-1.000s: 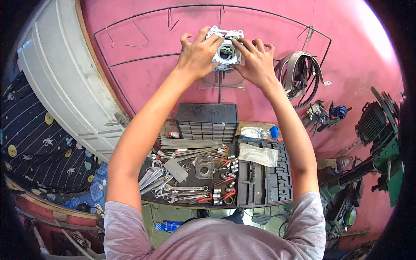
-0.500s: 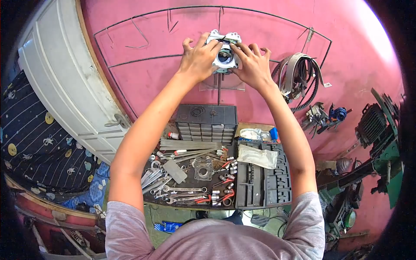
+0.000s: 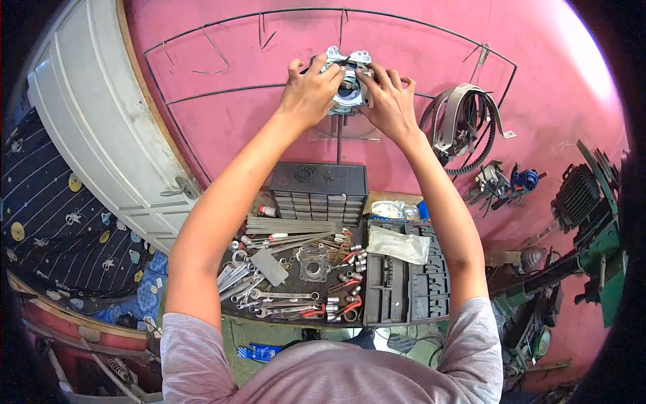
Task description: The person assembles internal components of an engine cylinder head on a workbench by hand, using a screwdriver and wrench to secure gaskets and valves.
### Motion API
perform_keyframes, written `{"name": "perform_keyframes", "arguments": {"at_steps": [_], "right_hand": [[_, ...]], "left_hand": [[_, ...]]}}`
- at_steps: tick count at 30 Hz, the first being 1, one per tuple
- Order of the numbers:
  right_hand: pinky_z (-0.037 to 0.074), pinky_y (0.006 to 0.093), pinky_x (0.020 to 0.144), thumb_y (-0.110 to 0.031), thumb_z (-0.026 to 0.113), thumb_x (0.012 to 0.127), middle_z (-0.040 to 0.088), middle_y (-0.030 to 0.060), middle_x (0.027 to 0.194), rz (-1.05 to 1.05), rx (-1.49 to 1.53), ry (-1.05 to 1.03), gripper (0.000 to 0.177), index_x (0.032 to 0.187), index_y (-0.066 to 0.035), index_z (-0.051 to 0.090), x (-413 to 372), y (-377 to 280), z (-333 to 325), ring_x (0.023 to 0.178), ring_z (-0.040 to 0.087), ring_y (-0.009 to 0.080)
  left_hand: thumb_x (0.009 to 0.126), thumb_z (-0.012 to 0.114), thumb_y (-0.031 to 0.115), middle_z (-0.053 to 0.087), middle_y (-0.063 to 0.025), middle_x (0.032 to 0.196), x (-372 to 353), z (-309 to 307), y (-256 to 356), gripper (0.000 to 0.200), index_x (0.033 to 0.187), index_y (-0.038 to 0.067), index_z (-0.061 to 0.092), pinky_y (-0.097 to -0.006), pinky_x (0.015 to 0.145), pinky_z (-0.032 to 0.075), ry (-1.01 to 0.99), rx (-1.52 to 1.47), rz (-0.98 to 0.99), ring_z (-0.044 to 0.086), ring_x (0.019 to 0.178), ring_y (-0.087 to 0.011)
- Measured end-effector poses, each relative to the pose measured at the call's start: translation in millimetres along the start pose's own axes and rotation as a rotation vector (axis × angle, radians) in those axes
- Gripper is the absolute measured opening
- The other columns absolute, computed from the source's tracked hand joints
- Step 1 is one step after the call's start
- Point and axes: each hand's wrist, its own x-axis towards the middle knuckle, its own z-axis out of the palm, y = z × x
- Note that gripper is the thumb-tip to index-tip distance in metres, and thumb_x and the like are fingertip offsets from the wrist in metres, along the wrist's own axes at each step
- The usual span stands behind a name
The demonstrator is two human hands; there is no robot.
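Straight ahead of me, in front of the pink wall, is a silver metal engine part with a round dark opening and several lobed lugs at its top. My left hand grips its left side, fingers curled over the upper edge and thumb lower down. On the opposite side my right hand does the same, its fingertips pressed near the middle of the part. Both arms stretch out over the workbench. The hands cover much of the part's two sides.
Below, the bench holds a black drawer cabinet, combination wrenches, sockets, a square metal plate with a round hole and an open black tool case. Belts hang on the right wall. A white door stands left.
The engine part has tilted slightly between my hands, and its opening now shows at a different angle. Both hands keep hold; my right hand has shifted a little to the left.
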Motion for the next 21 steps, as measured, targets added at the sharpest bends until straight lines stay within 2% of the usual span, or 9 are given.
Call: {"name": "perform_keyframes", "arguments": {"at_steps": [3,13,15,19,21], "right_hand": [[0.039,0.0571,0.098,-0.031,0.087,0.07,0.058,0.0003,0.135,0.002,-0.017,-0.03,0.076,0.14,-0.022,0.06,0.5,-0.2,3.9,0.121,0.054,0.0208],[0.038,0.0576,0.097,-0.03,0.085,0.074,0.059,-0.0001,0.133,-0.005,-0.033,-0.042,0.073,0.141,-0.023,0.058,-4.6,-1.7,8.6,0.12,0.054,0.0204],[0.038,0.0522,0.097,-0.033,0.085,0.074,0.058,-0.0013,0.134,0.003,-0.044,-0.041,0.074,0.142,-0.024,0.057,-4.9,-3.9,5.2,0.12,0.054,0.0216],[0.037,0.0519,0.097,-0.032,0.083,0.076,0.059,-0.0012,0.133,-0.013,-0.027,-0.023,0.07,0.141,-0.023,0.058,-8.0,-10.0,-4.2,0.12,0.054,0.0221],[0.036,0.0517,0.096,-0.03,0.08,0.08,0.06,-0.0021,0.13,-0.03,-0.026,0.075,0.058,0.134,-0.021,0.062,-11.1,-14.2,-5.7,0.118,0.054,0.0213]], "left_hand": [[0.073,0.085,0.037,0.059,0.0059,0.133,1.2,0.9,-1.7,0.071,0.138,0.018,0.062,-0.0574,0.1,0.025,-0.022,-0.013,0.001,0.044,0.137,-0.0183],[0.074,0.085,0.034,0.059,0.005,0.136,-2.4,-0.7,1.5,0.071,0.138,0.017,0.061,-0.0586,0.1,0.026,-0.041,-0.053,-0.029,0.043,0.138,-0.0192],[0.075,0.085,0.037,0.058,0.0045,0.139,-2.9,-1.6,1.0,0.073,0.14,0.017,0.06,-0.0586,0.1,0.026,-0.035,-0.04,-0.027,0.042,0.139,-0.0194],[0.075,0.084,0.04,0.056,0.0042,0.142,-8.7,-6.1,2.4,0.075,0.142,0.019,0.058,-0.0578,0.1,0.026,-0.047,-0.025,-0.037,0.041,0.14,-0.0194],[0.077,0.083,0.04,0.056,0.0047,0.144,-15.9,-8.8,5.2,0.073,0.143,0.021,0.057,-0.0564,0.1,0.025,0.029,-0.045,-0.041,0.04,0.141,-0.0192]]}}
